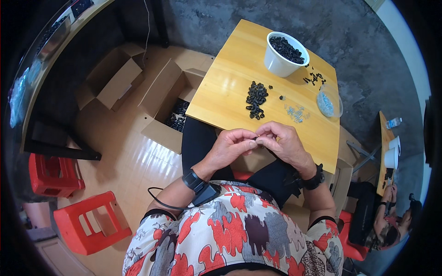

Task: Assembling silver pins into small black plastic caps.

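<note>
Fingertips of both hands, left hand (230, 146) and right hand (283, 141), are pinched on a small black part (254, 137); beyond them, black parts are held in a white cup (278, 62).

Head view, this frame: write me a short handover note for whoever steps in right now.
Hands: left hand and right hand meet at the fingertips over the lap, pinching a small black part between them.
Things: a pile of black parts lies mid-table, a white cup of more black parts stands at the far edge, and small clear pieces lie beside a clear dish. An open cardboard box on the floor to the left holds dark parts.
Done: cannot tell how many pieces are finished.
Left: the pile and the cup are both well stocked.
</note>
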A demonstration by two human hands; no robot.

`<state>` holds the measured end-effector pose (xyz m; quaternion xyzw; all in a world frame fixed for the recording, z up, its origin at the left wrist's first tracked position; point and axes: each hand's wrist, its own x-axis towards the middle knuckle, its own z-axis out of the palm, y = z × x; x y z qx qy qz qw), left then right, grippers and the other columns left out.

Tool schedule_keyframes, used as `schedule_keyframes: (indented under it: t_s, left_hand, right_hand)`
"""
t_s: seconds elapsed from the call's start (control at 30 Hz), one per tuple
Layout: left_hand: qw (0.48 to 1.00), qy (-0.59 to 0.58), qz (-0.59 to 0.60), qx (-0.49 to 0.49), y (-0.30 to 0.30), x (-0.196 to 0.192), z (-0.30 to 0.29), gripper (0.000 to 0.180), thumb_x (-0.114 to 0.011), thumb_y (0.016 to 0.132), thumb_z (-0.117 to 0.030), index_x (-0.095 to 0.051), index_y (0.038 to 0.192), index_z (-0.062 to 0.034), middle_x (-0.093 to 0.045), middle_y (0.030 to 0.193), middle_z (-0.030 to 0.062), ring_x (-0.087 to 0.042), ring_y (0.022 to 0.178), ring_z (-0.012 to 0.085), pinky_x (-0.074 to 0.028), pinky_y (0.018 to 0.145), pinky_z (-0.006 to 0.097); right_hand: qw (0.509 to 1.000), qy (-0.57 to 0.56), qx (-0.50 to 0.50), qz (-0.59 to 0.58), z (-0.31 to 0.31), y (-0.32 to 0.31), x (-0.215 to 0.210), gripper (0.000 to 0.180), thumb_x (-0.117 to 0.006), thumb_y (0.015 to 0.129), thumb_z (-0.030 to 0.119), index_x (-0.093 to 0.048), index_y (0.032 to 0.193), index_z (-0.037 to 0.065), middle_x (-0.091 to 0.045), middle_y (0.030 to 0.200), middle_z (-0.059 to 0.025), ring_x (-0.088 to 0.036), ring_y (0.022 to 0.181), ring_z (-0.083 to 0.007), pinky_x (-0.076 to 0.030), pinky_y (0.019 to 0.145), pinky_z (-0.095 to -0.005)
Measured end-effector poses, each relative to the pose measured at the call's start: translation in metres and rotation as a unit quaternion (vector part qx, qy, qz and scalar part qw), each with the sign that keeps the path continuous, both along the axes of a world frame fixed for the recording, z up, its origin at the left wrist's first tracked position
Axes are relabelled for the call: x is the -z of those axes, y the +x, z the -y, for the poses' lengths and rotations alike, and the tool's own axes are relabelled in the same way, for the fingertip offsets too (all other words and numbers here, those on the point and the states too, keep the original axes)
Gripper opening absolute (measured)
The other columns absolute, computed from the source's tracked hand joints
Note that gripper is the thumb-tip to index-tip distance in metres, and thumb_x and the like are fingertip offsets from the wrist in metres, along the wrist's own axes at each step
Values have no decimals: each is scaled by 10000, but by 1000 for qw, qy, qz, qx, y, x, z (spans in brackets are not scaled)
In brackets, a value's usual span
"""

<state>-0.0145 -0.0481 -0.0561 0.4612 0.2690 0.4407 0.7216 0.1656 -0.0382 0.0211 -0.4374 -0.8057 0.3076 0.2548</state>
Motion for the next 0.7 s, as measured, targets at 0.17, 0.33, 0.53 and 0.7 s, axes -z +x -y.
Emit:
schedule_keyframes:
  t_s: [0.17,0.33,0.53,0.7]
  left_hand:
    - [1000,-23,7,4,-1,4,-1,174,-608,888,-99,-635,1014,18,-625,820,5,-551,683,50,-471,630,194]
    - [999,-28,22,11,-5,10,-2,171,-609,886,-92,-636,1015,17,-633,823,21,-555,678,57,-474,631,199]
    - [999,-22,14,30,-4,8,-3,178,-609,885,-96,-635,1019,18,-628,811,14,-556,683,54,-480,634,202]
    - [999,-28,-11,18,-4,9,-2,169,-616,873,-68,-647,1022,5,-649,832,14,-569,691,52,-480,640,193]
  right_hand:
    - [994,-40,49,-91,8,2,24,95,-661,814,75,-641,890,21,-627,798,-74,-618,698,-131,-494,629,-247]
    - [991,-33,61,-111,9,2,38,88,-657,817,62,-638,887,12,-628,797,-62,-607,694,-104,-489,634,-232]
    - [989,-88,64,-99,9,2,23,62,-646,814,42,-637,871,21,-615,755,-54,-584,661,-93,-477,602,-237]
    - [999,32,17,26,3,3,11,78,-654,787,41,-637,864,33,-608,739,-74,-599,643,-149,-479,577,-266]
